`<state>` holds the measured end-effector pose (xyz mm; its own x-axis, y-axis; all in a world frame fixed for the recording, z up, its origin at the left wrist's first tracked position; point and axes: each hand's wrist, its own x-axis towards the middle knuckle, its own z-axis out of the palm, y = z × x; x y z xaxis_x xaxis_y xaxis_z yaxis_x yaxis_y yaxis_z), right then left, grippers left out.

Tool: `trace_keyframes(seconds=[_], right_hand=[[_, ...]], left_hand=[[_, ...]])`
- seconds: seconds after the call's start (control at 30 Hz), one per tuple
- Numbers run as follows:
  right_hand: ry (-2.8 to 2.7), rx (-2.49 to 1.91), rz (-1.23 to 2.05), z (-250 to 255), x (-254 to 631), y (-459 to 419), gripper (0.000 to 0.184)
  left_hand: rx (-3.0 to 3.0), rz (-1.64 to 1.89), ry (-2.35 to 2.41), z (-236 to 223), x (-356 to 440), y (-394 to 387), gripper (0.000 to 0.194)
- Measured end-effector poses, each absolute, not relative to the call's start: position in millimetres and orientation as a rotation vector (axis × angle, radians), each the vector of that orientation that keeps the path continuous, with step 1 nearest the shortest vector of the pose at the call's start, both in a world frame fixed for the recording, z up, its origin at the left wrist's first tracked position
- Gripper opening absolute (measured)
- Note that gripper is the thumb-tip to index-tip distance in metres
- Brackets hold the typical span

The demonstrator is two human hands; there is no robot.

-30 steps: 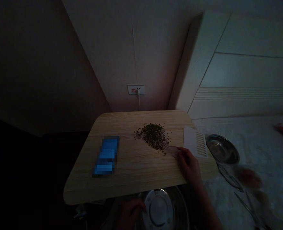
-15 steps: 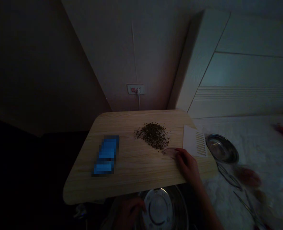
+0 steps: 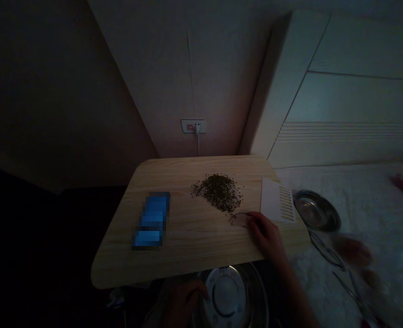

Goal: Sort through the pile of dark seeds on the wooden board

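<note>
My right hand rests on the wooden table, its fingers pinched on a thin, dark tool with slender prong-like ends; the dim light hides its exact kind. Those ends lie just below a loose pile of small dark-green beans, with a few beans close by. Below the table's front edge, my left hand curls its fingers at the left rim of a large metal basin, and appears to hold it.
On the tabletop lie a blurred-out phone at left and a white slotted board at right. A metal bowl and dark-handled scissors sit on the pale bedding. Behind is a wall socket.
The tool's tip has shifted slightly left and down, below the pile's edge. My right hand stays nearly in place, and my left hand remains at the basin.
</note>
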<state>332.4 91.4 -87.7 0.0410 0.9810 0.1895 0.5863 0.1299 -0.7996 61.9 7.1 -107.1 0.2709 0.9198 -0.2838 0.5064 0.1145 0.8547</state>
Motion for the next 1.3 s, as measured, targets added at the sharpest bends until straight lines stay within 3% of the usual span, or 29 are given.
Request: trace_keyframes(seconds=[0.8, 1.3], right_hand=[[-1.845, -1.423, 0.888, -83.0, 330.2, 44.4, 0.023], [-1.533, -1.492, 0.92, -80.1, 329.2, 74.3, 0.025]], left_hand=[[1.43, 0.59, 1.336, -111.9, 64.4, 11.8, 0.025], [1.426, 0.624, 1.352, -119.3, 59.9, 9.4, 0.023]])
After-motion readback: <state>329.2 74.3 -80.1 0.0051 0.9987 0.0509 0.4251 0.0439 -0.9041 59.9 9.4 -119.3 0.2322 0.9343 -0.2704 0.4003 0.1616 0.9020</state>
